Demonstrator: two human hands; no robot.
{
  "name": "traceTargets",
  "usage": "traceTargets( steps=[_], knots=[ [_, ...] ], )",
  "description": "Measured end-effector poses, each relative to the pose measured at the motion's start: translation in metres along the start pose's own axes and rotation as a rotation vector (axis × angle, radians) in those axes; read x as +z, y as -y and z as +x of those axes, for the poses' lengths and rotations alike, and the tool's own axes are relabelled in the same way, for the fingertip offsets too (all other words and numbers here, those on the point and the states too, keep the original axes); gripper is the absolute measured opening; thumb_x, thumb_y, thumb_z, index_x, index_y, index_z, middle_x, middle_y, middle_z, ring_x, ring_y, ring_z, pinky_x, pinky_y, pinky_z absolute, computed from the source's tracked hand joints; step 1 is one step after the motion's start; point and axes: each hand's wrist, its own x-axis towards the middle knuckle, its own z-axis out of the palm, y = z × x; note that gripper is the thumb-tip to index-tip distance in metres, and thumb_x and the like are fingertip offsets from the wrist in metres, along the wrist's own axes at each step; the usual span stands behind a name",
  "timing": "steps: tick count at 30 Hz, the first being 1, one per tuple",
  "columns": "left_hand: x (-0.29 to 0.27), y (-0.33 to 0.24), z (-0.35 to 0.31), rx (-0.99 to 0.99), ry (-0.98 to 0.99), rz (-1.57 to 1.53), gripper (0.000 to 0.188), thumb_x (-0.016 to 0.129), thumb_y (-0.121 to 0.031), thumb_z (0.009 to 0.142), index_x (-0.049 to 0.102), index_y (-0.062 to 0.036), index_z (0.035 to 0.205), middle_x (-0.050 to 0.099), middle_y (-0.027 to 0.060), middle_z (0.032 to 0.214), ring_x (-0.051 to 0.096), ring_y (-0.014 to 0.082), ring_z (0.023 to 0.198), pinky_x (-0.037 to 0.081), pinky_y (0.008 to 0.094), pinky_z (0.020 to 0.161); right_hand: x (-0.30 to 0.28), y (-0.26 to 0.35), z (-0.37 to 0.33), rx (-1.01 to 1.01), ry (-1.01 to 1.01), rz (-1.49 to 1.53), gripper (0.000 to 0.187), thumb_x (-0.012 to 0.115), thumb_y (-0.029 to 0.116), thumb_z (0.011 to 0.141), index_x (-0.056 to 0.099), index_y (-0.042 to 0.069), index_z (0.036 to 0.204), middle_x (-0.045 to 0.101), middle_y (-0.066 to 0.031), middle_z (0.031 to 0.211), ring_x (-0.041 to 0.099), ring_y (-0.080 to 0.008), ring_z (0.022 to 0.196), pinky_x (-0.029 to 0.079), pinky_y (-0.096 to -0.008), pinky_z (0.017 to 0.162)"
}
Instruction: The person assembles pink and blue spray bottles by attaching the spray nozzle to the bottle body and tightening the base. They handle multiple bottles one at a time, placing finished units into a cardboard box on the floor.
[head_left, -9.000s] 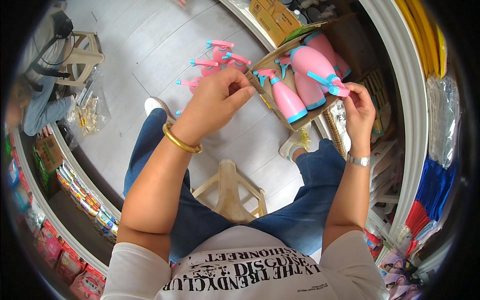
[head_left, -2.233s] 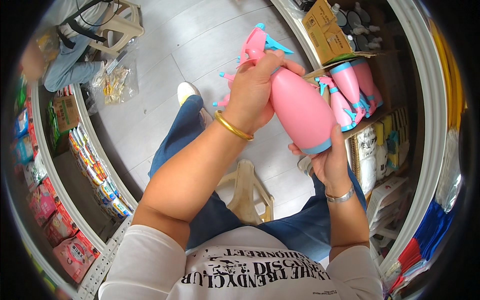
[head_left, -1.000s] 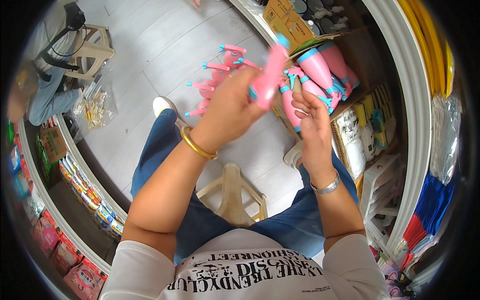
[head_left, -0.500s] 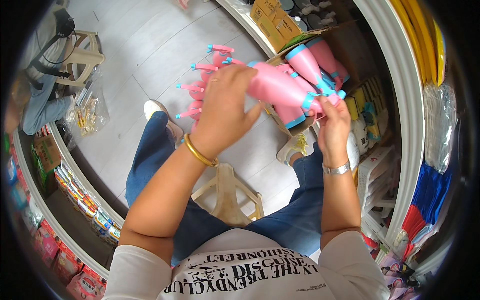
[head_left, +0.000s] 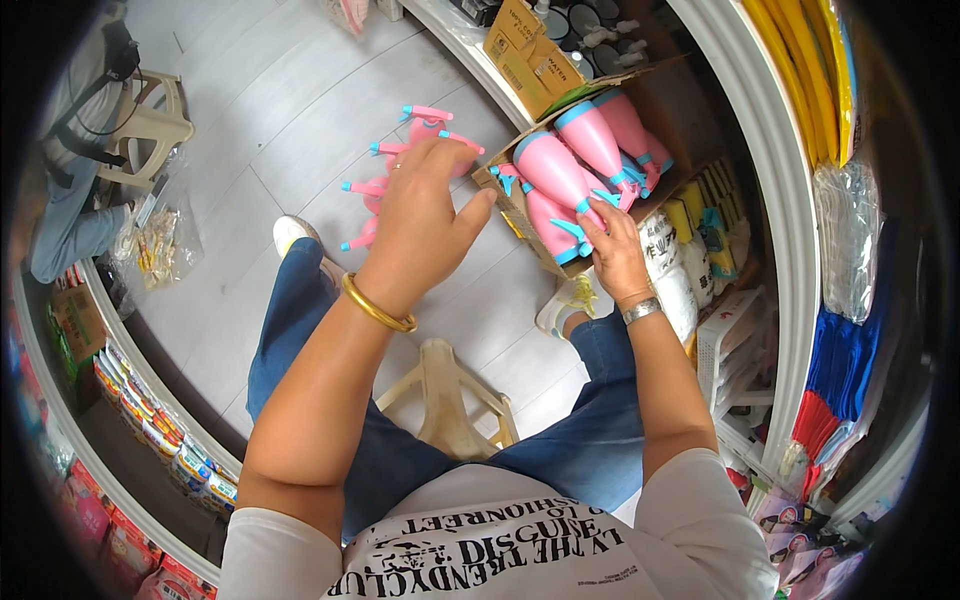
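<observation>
Pink spray bottles with light-blue bases and collars lie in an open cardboard box (head_left: 516,212) ahead to the right. My right hand (head_left: 620,258) is closed round the neck of one spray bottle (head_left: 556,172), which lies on top with its base pointing away from me. Beside it rests another spray bottle (head_left: 594,138). My left hand (head_left: 425,215) is in the air left of the box, thumb and fingers apart, with nothing seen in it. Just beyond it, a row of spray bottles (head_left: 372,190) stands on the floor, partly hidden by that hand.
Between my legs is a beige plastic stool (head_left: 445,400). A carton (head_left: 535,60) with dark bottles behind it stands past the box. White packs (head_left: 668,270) and a white plastic basket (head_left: 725,345) are at the right. A person sits far left near a clear bag (head_left: 165,235).
The spray bottle in my right hand has gone down into the box, base lowered. My left hand has drawn away from it, leftward. The view has shifted slightly.
</observation>
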Motion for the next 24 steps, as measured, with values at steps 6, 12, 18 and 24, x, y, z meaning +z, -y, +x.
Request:
traceTargets(
  steps=[6,12,18,24],
  knots=[
    [-0.006,0.001,0.0,0.0,-0.001,-0.017,0.031,0.07,-0.01,0.081,0.06,-0.0034,0.11,0.062,0.0152,0.114,0.058,0.0334,0.104,0.047,0.0395,0.09,0.009,-0.018,-0.003,-0.125,0.184,-0.296,0.049,0.056,0.004,0.082,0.06,0.015,0.13,0.049,-0.0078,0.145,0.053,-0.029,0.122,0.043,-0.0424,0.101],
    [-0.008,0.002,-0.001,-0.029,0.011,-0.022,0.031,0.067,-0.006,0.079,0.06,-0.003,0.109,0.062,0.0152,0.115,0.059,0.0336,0.105,0.048,0.0391,0.092,0.023,-0.034,-0.002,-0.058,0.271,-0.38,0.048,0.054,0.008,0.086,0.058,0.012,0.133,0.038,-0.007,0.154,0.051,-0.0261,0.125,0.043,-0.0401,0.101],
    [-0.016,0.007,0.002,-0.063,0.01,-0.07,0.033,0.059,0.0,0.078,0.062,-0.0029,0.111,0.062,0.0122,0.117,0.061,0.0264,0.106,0.048,0.0361,0.093,0.021,-0.022,0.003,0.031,0.317,-0.387,0.046,0.052,0.008,0.087,0.059,0.011,0.132,0.039,-0.0061,0.154,0.049,-0.0257,0.127,0.039,-0.0425,0.106],
    [-0.037,0.009,0.004,-0.216,-0.111,-0.176,0.037,0.054,0.003,0.079,0.064,-0.0018,0.114,0.067,0.0066,0.115,0.061,0.0183,0.103,0.045,0.0343,0.098,0.027,-0.019,-0.005,0.057,0.227,-0.358,0.041,0.054,0.007,0.087,0.06,0.007,0.127,0.044,-0.0085,0.15,0.049,-0.0264,0.129,0.038,-0.0445,0.106]
  ],
)
